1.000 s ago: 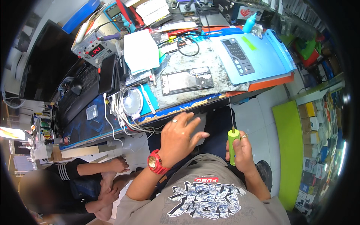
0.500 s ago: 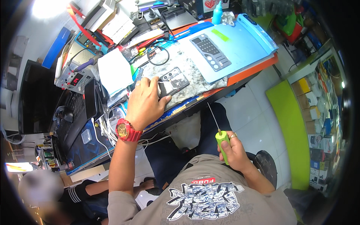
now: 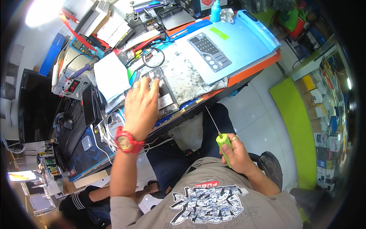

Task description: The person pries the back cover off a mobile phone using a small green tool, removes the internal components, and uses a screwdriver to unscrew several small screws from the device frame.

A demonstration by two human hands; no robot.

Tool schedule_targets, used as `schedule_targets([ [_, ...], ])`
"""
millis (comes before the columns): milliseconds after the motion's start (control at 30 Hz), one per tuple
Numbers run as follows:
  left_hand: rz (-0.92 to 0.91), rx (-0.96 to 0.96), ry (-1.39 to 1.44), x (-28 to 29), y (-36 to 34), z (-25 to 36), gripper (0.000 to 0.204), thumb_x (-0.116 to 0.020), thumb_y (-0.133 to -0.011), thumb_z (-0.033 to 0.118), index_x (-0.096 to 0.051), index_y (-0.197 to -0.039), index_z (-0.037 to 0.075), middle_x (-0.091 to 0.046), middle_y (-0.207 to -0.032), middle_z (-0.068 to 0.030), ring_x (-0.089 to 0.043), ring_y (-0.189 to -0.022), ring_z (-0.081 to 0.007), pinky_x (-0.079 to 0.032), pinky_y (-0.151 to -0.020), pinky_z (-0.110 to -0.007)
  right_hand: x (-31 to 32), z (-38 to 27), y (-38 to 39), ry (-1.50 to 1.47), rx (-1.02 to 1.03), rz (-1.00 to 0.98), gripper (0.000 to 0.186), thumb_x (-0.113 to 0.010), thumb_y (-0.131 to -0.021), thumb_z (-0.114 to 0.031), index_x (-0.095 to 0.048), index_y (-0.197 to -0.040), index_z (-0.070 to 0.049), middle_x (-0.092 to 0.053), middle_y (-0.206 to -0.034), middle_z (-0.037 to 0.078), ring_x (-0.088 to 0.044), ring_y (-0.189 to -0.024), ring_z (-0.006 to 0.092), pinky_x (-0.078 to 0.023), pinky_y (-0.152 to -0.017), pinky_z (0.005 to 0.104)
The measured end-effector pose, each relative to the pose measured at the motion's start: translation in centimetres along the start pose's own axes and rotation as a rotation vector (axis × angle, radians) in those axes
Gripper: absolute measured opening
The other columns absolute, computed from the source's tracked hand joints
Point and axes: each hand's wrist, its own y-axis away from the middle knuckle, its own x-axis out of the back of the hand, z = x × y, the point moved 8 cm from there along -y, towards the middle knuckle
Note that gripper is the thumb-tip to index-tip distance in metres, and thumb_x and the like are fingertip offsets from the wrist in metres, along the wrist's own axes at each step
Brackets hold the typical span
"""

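Note:
My left hand (image 3: 141,105), with a red watch on the wrist, lies flat on an opened phone (image 3: 162,93) that rests on a worn grey work mat (image 3: 190,80). Its fingers spread over the phone's upper part. My right hand (image 3: 236,152) stays low beside my lap, closed around the green handle of a thin screwdriver (image 3: 219,135) whose metal shaft points up toward the bench edge. The screwdriver tip is apart from the phone.
A light blue repair mat (image 3: 244,42) with a grey keypad-like tray (image 3: 207,51) lies to the right. A white paper (image 3: 110,74), a meter with a red display (image 3: 72,82), cables and tools crowd the left. Another person sits at lower left (image 3: 87,202).
My left hand has risen from the bench's front edge and reached onto the opened phone. My right hand with the screwdriver has stayed low by my lap. The view has tilted.

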Motion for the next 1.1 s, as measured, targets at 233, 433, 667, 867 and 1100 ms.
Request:
schedule_targets([
  [233,-0.257,-0.466,-0.058,-0.1,-1.1,1.3,0.084,-0.063,-0.074,-0.004,-0.052,-0.154,0.019,-0.042,-0.163,-0.0164,-0.031,-0.157,-0.0351,-0.026,-0.128,-0.05,-0.4,0.4,0.0,0.018,-0.031,-0.014,0.046,-0.058,-0.11,-0.034,-0.051,-0.137,0.003,-0.062,-0.084,0.004,-0.062,-0.063,0.0093,-0.051,-0.059,0.026],
  [433,-0.366,-0.423,-0.153,-0.7,-3.1,0.0,0.084,-0.087,-0.076,0.015,-0.053,-0.153,0.019,-0.05,-0.159,-0.0099,-0.034,-0.156,-0.03,-0.028,-0.128,-0.048,-1.2,0.3,0.0,0.042,-0.048,-0.083,0.048,-0.053,-0.111,-0.04,-0.047,-0.136,0.001,-0.061,-0.092,0.007,-0.062,-0.066,0.0105,-0.051,-0.062,0.0249],
  [667,-0.368,-0.332,0.092,-0.4,-3.5,-1.6,0.074,-0.087,-0.08,0.025,-0.058,-0.147,0.012,-0.063,-0.133,-0.0113,-0.055,-0.133,-0.0313,-0.034,-0.122,-0.05,-0.7,0.0,-0.2,0.017,-0.038,-0.063,0.045,-0.052,-0.112,-0.038,-0.047,-0.135,0.001,-0.061,-0.092,0.007,-0.063,-0.065,0.0116,-0.051,-0.061,0.0253],
  [867,-0.22,-0.299,0.056,-0.9,-1.7,-2.3,0.067,-0.08,-0.088,0.038,-0.059,-0.144,0.008,-0.064,-0.12,-0.0138,-0.061,-0.119,-0.0324,-0.034,-0.121,-0.052,-1.4,-0.2,-1.4,-0.179,-0.1,-0.062,0.041,-0.049,-0.113,-0.042,-0.049,-0.123,-0.002,-0.062,-0.093,0.009,-0.065,-0.064,0.0146,-0.053,-0.059,0.0282],
  [1100,-0.03,-0.11,-0.087,-0.6,0.5,-1.0,0.065,-0.069,-0.094,0.053,-0.062,-0.136,0.002,-0.066,-0.106,-0.0177,-0.063,-0.109,-0.0349,-0.037,-0.116,-0.052,-4.1,-0.9,-3.2,-0.428,-0.229,-0.134,0.039,-0.045,-0.113,-0.045,-0.046,-0.12,-0.006,-0.061,-0.092,0.01,-0.066,-0.063,0.0171,-0.056,-0.056,0.0324],
])
